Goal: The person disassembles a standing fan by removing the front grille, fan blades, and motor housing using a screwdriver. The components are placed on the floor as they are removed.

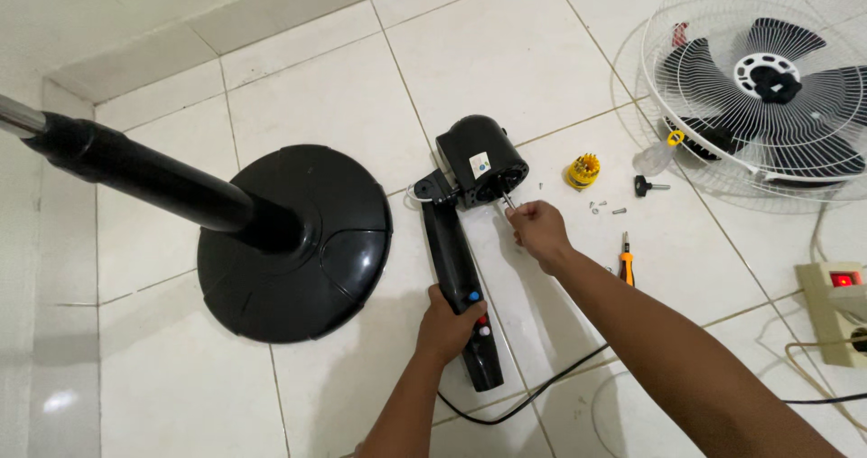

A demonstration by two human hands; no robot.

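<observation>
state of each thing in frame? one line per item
Left hand: gripping the fan neck.
Right hand: pinching the motor shaft.
Motor housing: lying on the floor, off the stand.
Fan guard: detached, flat, blades inside.
Screwdriver: lying unused.
Power strip: light on.

fan grille (713, 151) cut off, screws (598, 207) tiny

Bright even light, soft shadows, sharp, wide-angle edges

A white tiled floor (343, 106) carries a black round fan base (298, 241) at left, the fan's motor unit (474, 196) in the middle, loose screws (605, 208), an orange screwdriver (626, 261), and the fan guard (768, 88) far right.
</observation>
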